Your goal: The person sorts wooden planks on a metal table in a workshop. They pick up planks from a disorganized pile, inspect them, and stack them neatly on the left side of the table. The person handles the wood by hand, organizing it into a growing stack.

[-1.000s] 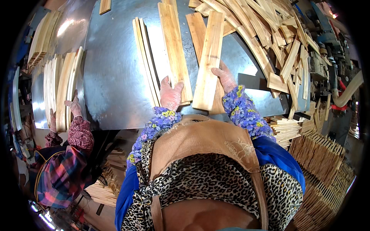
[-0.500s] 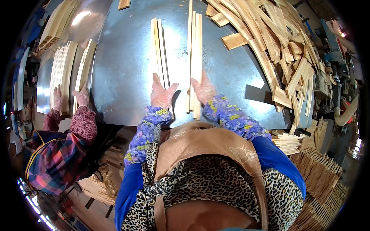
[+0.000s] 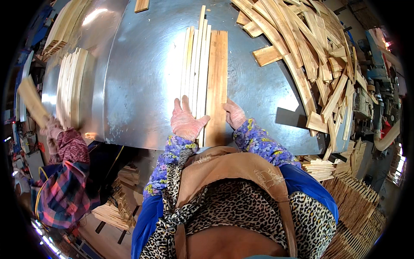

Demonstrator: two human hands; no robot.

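Several narrow wooden strips (image 3: 196, 64) stand side by side on edge on the metal table, pointing away from me. My left hand (image 3: 188, 122), gloved in pale pink, lies over their near part with fingers stretched and thumb spread toward the right. Flat beside the strips lies a wider wooden board (image 3: 217, 86), its face showing brown grain. My right hand (image 3: 235, 115), also gloved, grips this board by its right edge with bent fingers; its thumb is hard to make out.
A heap of loose wooden slats (image 3: 308, 56) covers the table's right side. At left, another person's gloved hands (image 3: 52, 129) hold a raised board (image 3: 32, 99) near a row of upright boards (image 3: 71, 86). Stacked wood (image 3: 353, 216) stands below the table at right.
The two groups of strips are now together on the left, and a board lies flat at right. My right hand moved nearer to me. The other person has lifted a board.
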